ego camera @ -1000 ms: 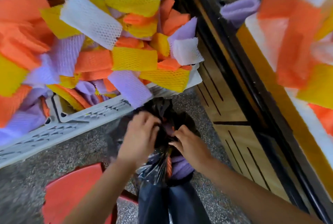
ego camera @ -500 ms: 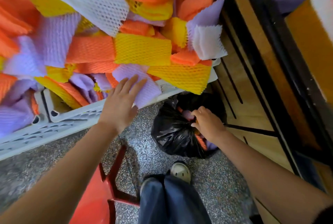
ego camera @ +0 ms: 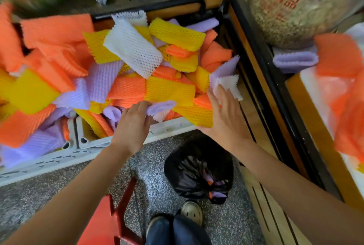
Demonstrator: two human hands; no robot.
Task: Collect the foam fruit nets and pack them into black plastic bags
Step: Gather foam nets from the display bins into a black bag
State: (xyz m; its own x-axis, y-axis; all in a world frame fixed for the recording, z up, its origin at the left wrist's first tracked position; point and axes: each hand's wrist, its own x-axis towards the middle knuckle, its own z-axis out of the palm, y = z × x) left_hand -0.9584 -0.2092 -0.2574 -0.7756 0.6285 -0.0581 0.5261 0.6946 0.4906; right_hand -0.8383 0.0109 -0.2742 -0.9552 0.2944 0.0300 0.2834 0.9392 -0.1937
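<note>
Big heap of orange, yellow, purple and white foam fruit nets in a white crate. On the speckled floor just in front, black plastic bag with purple and orange nets showing. Left hand at the crate's front edge, fingers curled round a purple net. Right hand alongside, fingers straight and spread, resting on a yellow net.

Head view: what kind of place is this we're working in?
Probably a shop or its stockroom: a white crate heaped with foam nets, big clear sacks with red printed characters on wooden shelving, and a speckled floor.
</note>
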